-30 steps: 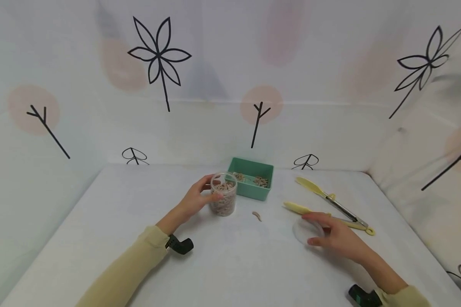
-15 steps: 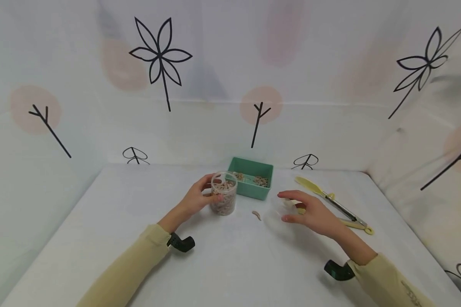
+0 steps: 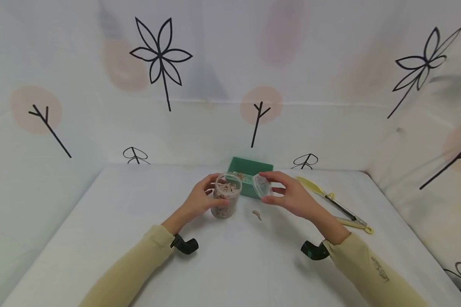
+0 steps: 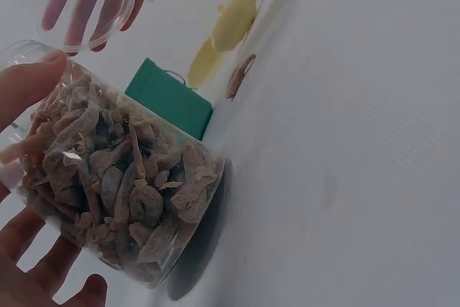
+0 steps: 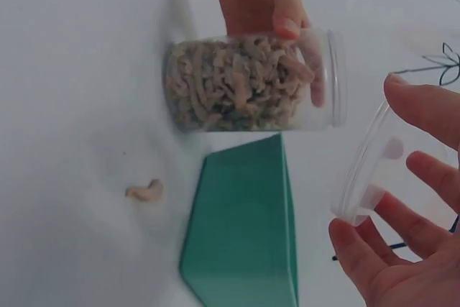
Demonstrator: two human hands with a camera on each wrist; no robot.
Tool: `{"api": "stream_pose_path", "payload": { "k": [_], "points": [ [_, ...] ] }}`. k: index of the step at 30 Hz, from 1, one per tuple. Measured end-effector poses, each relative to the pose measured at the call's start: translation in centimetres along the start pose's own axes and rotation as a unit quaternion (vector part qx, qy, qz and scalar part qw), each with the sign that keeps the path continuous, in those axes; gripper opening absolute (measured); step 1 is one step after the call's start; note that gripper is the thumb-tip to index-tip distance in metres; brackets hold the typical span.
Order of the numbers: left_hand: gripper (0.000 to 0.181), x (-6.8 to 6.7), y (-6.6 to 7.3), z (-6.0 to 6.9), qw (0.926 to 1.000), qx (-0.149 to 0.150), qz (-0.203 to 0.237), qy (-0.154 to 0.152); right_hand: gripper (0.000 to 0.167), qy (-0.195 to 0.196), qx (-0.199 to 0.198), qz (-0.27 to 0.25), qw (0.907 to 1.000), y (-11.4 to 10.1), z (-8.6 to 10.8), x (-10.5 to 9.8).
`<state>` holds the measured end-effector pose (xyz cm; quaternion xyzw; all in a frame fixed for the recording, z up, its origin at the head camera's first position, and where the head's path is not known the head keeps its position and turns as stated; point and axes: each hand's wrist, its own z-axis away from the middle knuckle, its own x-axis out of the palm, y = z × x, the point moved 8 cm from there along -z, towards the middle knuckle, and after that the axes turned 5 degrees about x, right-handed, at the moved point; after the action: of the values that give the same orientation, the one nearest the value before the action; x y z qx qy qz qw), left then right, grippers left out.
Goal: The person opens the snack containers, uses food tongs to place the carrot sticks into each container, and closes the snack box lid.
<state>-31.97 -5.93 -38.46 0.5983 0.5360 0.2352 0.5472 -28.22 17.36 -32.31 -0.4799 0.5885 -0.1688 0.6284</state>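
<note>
My left hand (image 3: 199, 198) grips a clear plastic jar (image 3: 225, 209) mostly full of brownish dried pieces, thumb on the near side. The jar's mouth is uncovered and it leans slightly to the right. In the right wrist view, the jar (image 5: 237, 84) shows a bare band below its rim. My right hand (image 3: 292, 196) pinches a clear round lid (image 3: 262, 186) by its edge, thumb opposite the fingers. The lid is held tilted, just right of the jar and apart from it. In the left wrist view the lid (image 4: 86, 5) is above the jar's mouth.
Behind the jar stands a green tray (image 3: 249, 189) holding some pieces, partly hidden by the lid and hand. One loose piece (image 3: 256, 215) lies on the white table (image 3: 230, 273). Yellow-tipped tongs (image 3: 342, 207) lie at the right, partly behind the right arm.
My right hand has carried the lid leftward and up from beside the tongs to near the jar. The left hand keeps its grip, and the jar has shifted slightly right and tilted.
</note>
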Motion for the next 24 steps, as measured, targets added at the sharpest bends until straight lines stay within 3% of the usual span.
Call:
{"api": "stream_pose_path", "payload": {
  "k": [9,19,24],
  "points": [
    [0.080,1.2,1.9,0.6,0.9933,0.040,-0.106,-0.023,0.066,-0.033,-0.056,-0.008,0.9978,-1.7,-0.4,1.9],
    [0.076,2.8,4.5,1.3,0.9703,0.118,-0.206,-0.046,0.065,-0.057,-0.096,0.032,0.9932,-3.3,0.2,3.7],
    [0.078,3.2,4.7,1.3,0.9625,0.119,-0.239,-0.046,0.063,-0.061,-0.097,0.064,0.9913,-3.5,0.2,3.8]
  ]
}}
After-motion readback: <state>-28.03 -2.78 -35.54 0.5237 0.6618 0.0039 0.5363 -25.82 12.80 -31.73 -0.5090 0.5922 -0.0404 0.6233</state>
